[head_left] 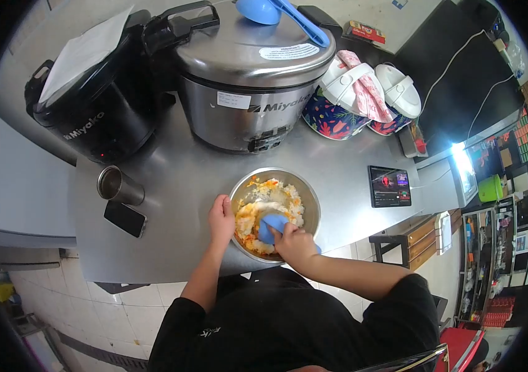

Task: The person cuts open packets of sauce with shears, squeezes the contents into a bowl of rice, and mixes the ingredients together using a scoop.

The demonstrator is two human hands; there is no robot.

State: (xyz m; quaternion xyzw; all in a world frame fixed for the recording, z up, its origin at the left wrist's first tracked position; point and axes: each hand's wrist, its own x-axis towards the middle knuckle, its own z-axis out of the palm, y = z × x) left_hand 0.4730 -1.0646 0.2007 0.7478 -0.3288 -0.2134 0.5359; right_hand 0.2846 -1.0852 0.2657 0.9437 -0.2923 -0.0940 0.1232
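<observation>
A round metal bowl [315,208] stands near the front edge of the steel table. Inside it lies white rice [288,198] mixed with orange and yellow bits. My right hand [295,245] is closed round a blue rice scoop [271,227], whose head rests in the rice; the end of its handle shows beyond the bowl's right rim. At the bowl's left side, my left hand [221,218] grips the rim, its thumb side against the metal.
Behind the bowl stand a large steel cooker [239,118], a black cooker [99,115] and floral containers [335,118]. A metal cup [128,189] and a phone [125,219] lie left. A tablet [390,186] is at the right. Blue utensils [301,23] rest on the steel cooker's lid.
</observation>
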